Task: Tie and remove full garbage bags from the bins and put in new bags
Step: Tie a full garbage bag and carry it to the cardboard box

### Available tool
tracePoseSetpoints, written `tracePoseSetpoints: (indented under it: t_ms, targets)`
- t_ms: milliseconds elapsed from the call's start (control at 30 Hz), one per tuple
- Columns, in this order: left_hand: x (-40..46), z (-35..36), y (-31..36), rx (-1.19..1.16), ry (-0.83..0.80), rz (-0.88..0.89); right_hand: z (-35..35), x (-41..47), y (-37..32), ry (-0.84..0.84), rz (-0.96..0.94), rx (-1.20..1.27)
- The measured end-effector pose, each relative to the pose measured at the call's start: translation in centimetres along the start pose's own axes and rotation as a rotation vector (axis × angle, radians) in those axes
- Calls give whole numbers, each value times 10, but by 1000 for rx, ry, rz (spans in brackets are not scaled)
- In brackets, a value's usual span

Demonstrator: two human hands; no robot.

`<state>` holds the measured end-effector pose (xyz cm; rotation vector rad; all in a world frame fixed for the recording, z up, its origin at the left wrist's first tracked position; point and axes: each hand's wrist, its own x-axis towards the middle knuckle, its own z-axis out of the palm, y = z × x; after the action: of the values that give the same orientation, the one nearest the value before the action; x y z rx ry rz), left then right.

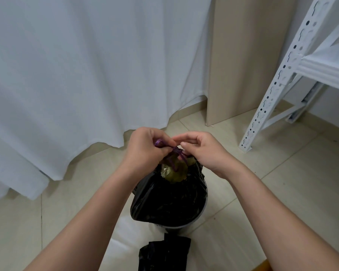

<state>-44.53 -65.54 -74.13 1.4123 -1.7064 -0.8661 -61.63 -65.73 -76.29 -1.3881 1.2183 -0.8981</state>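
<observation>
Here, near the middle of the scene: a full black garbage bag sitting in a small round bin on a pale tiled floor, the bag's mouth gathered up and puckered around an olive-green patch of contents. Above the mouth, a purple drawstring, crossed and looped between both hands. Left hand curled tight, grip closed round a bunch of the purple cord, a small loop poking out at the top of the fist. Right hand just beside it on the right, fingers bent, thumb and forefinger close together over the cord; lower fingertips hooked at a strand near the bag's mouth, though exactly how much cord sits inside that grip cannot be told. Both forearms reaching in from the near edge. Nearer still, touching the foot of the bin, a folded black new bag lying flat on the tiles. Far and left, a white curtain hanging down to the floor; far right, a beige panel standing upright, and beside it a white slotted metal shelf rack.
</observation>
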Motion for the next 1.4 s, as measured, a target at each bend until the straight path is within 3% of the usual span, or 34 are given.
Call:
tracePoseSetpoints:
  t_ms: [167, 300, 433, 567, 633, 767, 833, 933, 1033, 1100, 1233, 1400]
  targets:
    - [-3, 7, -2, 172, 84, 210, 3, -3, -4, -80, -2, 35]
    - [-2, 9, -5, 247, 127, 308, 4, -3, -3, -43, -32, 15]
    - [-1, 6, -8, 246, 119, 256, 0, -4, -4, 121, -105, -125]
    - [-4, 0, -11, 324, 101, 203, -9, -3, -4, 276, -262, -499]
    - [-7, -8, -16, 399, 86, 141, -24, -5, 3, 300, -197, -625]
    - [-15, -21, -31, 564, -27, -67, -44, -12, 27, 260, 124, -695]
    - [-17, -22, -33, 628, -87, -117, -41, -13, 29, 233, 151, -695]
    - [-20, -18, -27, 651, -114, -38, -41, -14, 18, 210, 110, -688]
    - [-21, -6, -17, 448, -78, 20, -39, -18, 8, 231, 8, -645]
    - [-22, 3, -12, 224, -58, -37, -30, -20, 8, 228, 40, -508]
    - [-24, 18, -7, -258, -49, -192, -17, -19, 7, 152, 185, 136]
    - [-18, 23, -6, -798, -151, -289, -15, -21, 3, 32, 156, 607]
